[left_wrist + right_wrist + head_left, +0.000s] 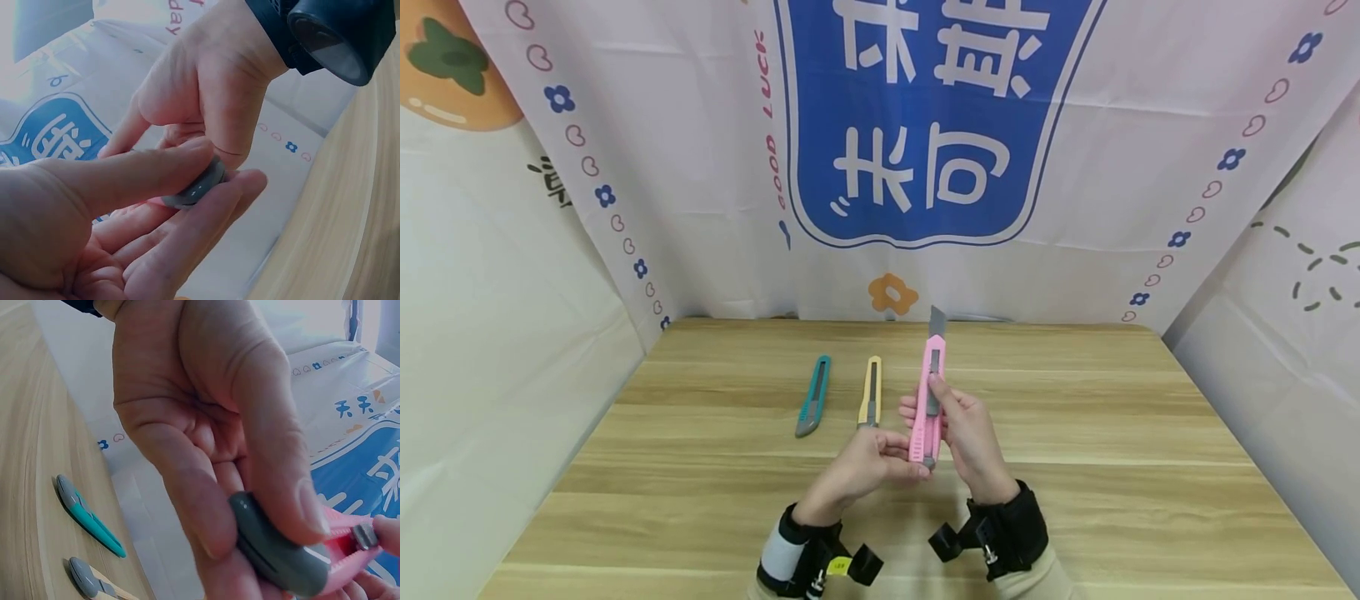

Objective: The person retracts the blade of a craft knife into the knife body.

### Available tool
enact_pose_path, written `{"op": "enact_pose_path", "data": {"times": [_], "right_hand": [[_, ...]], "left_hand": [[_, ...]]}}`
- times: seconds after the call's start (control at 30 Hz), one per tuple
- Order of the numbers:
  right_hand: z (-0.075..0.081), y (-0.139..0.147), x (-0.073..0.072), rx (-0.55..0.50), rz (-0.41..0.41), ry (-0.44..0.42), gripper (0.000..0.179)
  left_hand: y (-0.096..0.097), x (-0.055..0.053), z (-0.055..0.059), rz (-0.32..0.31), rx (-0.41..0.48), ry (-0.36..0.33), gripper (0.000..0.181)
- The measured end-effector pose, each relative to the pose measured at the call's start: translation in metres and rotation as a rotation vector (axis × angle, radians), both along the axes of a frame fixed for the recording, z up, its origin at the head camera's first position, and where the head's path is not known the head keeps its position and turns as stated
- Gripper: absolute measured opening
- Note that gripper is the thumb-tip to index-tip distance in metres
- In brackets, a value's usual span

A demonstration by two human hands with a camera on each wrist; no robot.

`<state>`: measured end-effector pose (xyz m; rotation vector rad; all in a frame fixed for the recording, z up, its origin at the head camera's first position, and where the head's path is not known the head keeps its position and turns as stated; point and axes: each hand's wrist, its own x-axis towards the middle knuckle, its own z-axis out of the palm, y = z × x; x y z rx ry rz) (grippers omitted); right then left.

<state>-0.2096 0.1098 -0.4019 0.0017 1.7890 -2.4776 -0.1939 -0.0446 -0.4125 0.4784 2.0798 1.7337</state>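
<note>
A pink utility knife (919,429) stands tilted up over the table, its grey blade (937,322) out at the top. My right hand (972,433) grips it around the middle, thumb on the grey slider strip. At the lower end, my left hand (859,468) pinches the grey end cap (281,550) between thumb and fingers. In the left wrist view, that cap shows between my left thumb (137,178) and fingers. Behind my left hand lies a yellow utility knife (870,387), its lower tip at the fingers in the head view.
A teal utility knife (814,396) lies on the wooden table (700,467), left of the yellow one. Printed white cloth (715,167) hangs behind the table's far edge and along both sides. Both wrists wear black camera straps (1011,533).
</note>
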Motion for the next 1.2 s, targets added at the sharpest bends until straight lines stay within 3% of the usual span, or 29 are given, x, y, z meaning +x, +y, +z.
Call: {"op": "enact_pose_path", "data": {"times": [0.17,0.43,0.7,0.83,0.97,1.2], "right_hand": [[-0.0001,0.0022,-0.0003,0.056,-0.021,-0.021,0.049],[-0.0009,0.0038,-0.0005,0.079,-0.025,0.064,0.045],[0.0009,0.0047,0.0016,0.074,-0.013,0.119,0.041],[0.0015,0.0045,0.0028,0.085,-0.027,0.112,0.04],[0.0018,0.0039,0.003,0.101,-0.026,0.104,0.044],[0.0018,0.004,0.0007,0.151,-0.037,0.008,0.047]], "left_hand": [[0.0004,0.0,0.0004,0.013,0.001,-0.001,0.027],[0.0024,0.0002,0.0002,-0.007,0.018,-0.054,0.026],[0.0017,0.0028,0.0029,-0.028,0.02,-0.053,0.025],[0.0009,0.002,0.0028,-0.034,0.056,-0.071,0.026],[-0.0008,0.0005,0.0019,-0.031,0.048,-0.044,0.027],[-0.0021,-0.0002,0.0007,-0.039,0.017,-0.001,0.027]]}}
